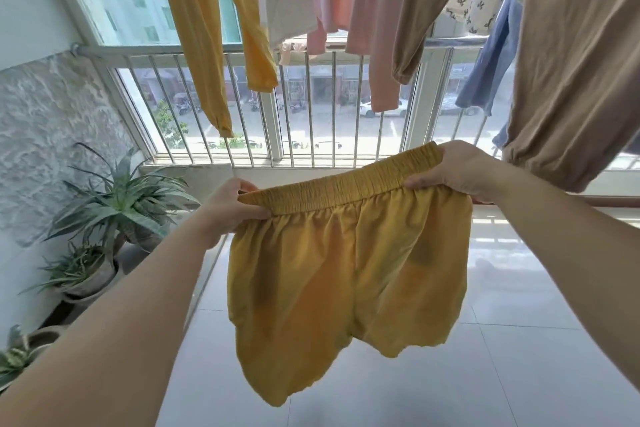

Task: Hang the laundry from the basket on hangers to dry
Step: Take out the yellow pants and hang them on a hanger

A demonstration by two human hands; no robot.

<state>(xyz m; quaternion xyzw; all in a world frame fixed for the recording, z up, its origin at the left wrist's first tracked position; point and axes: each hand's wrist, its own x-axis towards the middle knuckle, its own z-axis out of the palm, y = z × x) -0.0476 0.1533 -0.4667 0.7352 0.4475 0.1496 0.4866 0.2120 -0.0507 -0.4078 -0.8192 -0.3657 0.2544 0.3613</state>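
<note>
Holding up one pair of yellow shorts [346, 288] by the waistband, left hand [230, 208] and right hand [457, 172] each pinching an end; three potted plants [114, 198] standing left.

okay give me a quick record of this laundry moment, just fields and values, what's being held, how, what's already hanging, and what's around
item held: yellow shorts, spread flat, legs hanging down
left hand: pinches the waistband's left end
right hand: pinches the waistband's right end
waistband: elastic, stretched between both hands, tilted up to the right
hanger on shorts: none visible
already hanging: yellow top, pink top, brown garment, blue garment
surroundings: potted plants at left, window railing behind
basket: not in view
</note>
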